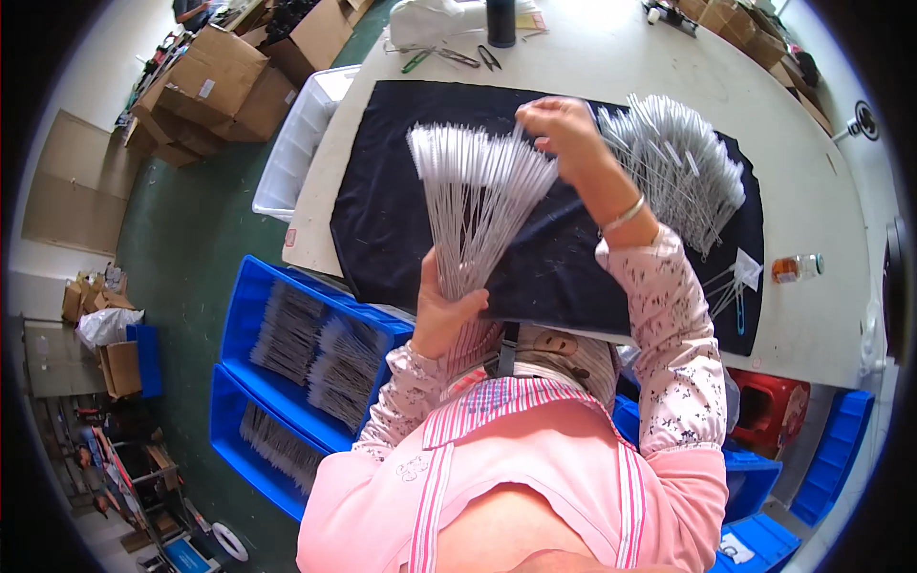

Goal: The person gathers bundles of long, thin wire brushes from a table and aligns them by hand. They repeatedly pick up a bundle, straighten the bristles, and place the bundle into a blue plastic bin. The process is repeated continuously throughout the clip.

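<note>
My left hand [443, 307] is closed round the wire stems of a fanned bundle of straw brushes [475, 172], their white bristled ends pointing away from me. At the fan's upper right edge, my right hand [565, 134] pinches what looks like the bristled tip of a single straw brush [519, 131]; its lower part merges with the bundle. Both hands are over a dark cloth [382, 191] spread on the table. Right of my right forearm lies a large loose pile of straw brushes [680, 167] on the same cloth.
Blue crates [320, 310] with more brushes stand at the left. The white table [812, 210] carries a small jar [798, 268], thread snips [488, 58] and a dark cylinder [501, 24]. A white bin [304, 143] and cardboard boxes [215, 86] are at the far left; a red stool [770, 413] is at the right.
</note>
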The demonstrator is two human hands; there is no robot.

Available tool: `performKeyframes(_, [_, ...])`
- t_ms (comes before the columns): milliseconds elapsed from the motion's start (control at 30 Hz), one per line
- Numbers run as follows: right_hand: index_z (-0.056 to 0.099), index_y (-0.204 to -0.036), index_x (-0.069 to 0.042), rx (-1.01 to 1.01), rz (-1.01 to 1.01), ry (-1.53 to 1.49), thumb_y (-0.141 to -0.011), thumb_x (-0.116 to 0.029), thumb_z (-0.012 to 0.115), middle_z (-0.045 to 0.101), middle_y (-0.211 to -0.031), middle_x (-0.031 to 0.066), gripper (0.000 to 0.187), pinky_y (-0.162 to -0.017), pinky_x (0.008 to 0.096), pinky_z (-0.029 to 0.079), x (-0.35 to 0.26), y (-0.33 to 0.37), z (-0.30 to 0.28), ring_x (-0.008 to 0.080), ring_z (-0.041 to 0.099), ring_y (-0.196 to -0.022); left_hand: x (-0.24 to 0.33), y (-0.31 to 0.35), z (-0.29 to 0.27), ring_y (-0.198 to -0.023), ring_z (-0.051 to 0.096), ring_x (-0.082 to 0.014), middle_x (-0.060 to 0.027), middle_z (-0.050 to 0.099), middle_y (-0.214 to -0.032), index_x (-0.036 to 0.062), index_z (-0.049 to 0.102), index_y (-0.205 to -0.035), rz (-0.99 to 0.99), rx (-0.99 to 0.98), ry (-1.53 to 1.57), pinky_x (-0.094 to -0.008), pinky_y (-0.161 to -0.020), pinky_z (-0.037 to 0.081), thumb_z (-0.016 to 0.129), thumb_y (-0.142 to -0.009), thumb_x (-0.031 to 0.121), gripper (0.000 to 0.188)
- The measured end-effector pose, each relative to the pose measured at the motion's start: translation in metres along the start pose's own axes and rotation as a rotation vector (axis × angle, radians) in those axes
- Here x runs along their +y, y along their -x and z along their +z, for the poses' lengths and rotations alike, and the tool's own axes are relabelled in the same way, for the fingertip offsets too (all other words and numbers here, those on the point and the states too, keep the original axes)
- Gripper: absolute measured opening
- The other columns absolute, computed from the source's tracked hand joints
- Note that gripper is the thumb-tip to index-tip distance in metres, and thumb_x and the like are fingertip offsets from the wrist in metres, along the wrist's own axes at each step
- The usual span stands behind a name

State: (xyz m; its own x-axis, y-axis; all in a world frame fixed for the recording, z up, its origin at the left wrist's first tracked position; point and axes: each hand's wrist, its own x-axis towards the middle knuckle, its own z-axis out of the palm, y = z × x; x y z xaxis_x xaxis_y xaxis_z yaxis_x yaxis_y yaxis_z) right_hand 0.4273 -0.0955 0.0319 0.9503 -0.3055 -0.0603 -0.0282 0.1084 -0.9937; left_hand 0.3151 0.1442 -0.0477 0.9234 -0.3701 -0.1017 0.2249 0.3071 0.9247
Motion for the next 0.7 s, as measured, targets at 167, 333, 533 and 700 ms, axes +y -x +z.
performKeyframes(167, [0.066, -0.085, 0.000, 0.490, -0.173, -0.030, -0.075, -0.008, 0.070, 0.062, -0.075, 0.0052, 0.013, -0.050, 0.0244, 0.043, -0.034, -0.038, -0.104, 0.0121, 0.052, -0.057, -0.011, -0.005, -0.003, -0.065, 0.061, -0.0131, -0.0105, 0.061, -0.098, 0.0107, 0.033, -0.135, -0.058, -0.130, 0.015, -0.0228, -0.047, 0.047, 0.060, -0.072, -0.014, 0.073])
performKeyframes(333, [0.068, -0.082, -0.008, 0.512, -0.077, 0.237, -0.081, -0.025, 0.068, 0.060, -0.068, -0.0009, 0.016, -0.056, 0.0236, 0.048, -0.084, 0.009, -0.260, 0.0094, 0.055, -0.061, -0.031, 0.004, -0.012, -0.066, 0.061, -0.0164, -0.0156, 0.061, -0.107, 0.0160, 0.034, -0.135, -0.105, -0.141, 0.093, -0.0246, -0.048, 0.047, 0.057, -0.071, -0.018, 0.076])
performKeyframes(533, [0.063, -0.074, -0.005, 0.874, -0.041, 0.594, -0.084, -0.019, 0.064, 0.055, -0.056, 0.0000, 0.017, -0.035, 0.0216, 0.030, -0.015, 0.108, -0.412, 0.0066, 0.043, -0.039, -0.033, 0.000, -0.017, -0.068, 0.062, -0.0181, -0.0226, 0.059, -0.113, 0.0232, 0.033, -0.135, -0.096, -0.194, 0.220, -0.0239, -0.046, 0.045, 0.056, -0.073, -0.017, 0.077])
performKeyframes(700, [0.067, -0.101, -0.001, 1.092, 0.136, 1.246, -0.087, -0.025, 0.062, 0.069, -0.077, 0.0081, 0.028, -0.052, 0.0247, 0.049, 0.043, 0.162, -0.479, 0.0118, 0.061, -0.052, -0.030, -0.005, -0.005, -0.068, 0.062, -0.0171, -0.0232, 0.056, -0.117, 0.0218, 0.032, -0.134, -0.031, -0.209, 0.247, -0.0232, -0.047, 0.045, 0.057, -0.075, -0.015, 0.074])
